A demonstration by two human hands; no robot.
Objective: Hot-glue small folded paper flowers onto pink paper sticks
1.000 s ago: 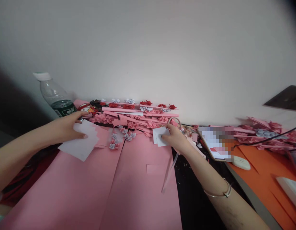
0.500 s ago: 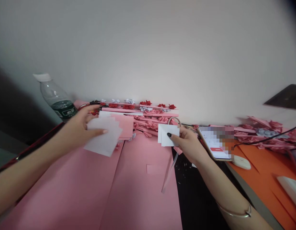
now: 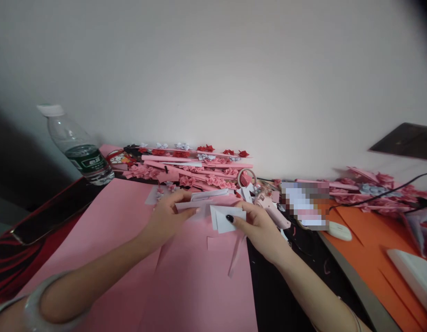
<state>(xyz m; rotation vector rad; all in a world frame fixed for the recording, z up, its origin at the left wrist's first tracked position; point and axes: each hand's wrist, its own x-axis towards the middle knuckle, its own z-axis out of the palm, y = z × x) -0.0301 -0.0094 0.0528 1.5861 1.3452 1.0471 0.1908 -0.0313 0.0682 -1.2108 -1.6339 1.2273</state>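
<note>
Between thumb and fingers, my left hand (image 3: 172, 213) grips a stack of white and pink paper (image 3: 190, 204), seen nearly edge-on. Close on its right, my right hand (image 3: 260, 224) pinches a few small white paper squares (image 3: 228, 218), the dark-nailed thumb lying on top. The squares overlap the right end of the stack in view; whether they touch cannot be made out. Below both hands lie large pink paper sheets (image 3: 199, 286), with a small pink paper piece (image 3: 216, 243) and a narrow translucent strip (image 3: 236, 258) on them.
Pink, red and white folded paper flowers (image 3: 186, 177) line the wall. A water bottle (image 3: 82, 152) and a dark phone (image 3: 50, 219) are at left. To the right are a tape roll (image 3: 247, 171), a pink glue gun (image 3: 273, 210), a lit phone (image 3: 303, 207) and orange sheets (image 3: 358, 235).
My left hand has swung right and slightly down with its paper, now tilted edge-on. My right hand has shifted a little left and down with the squares. Both hands are now close together.
</note>
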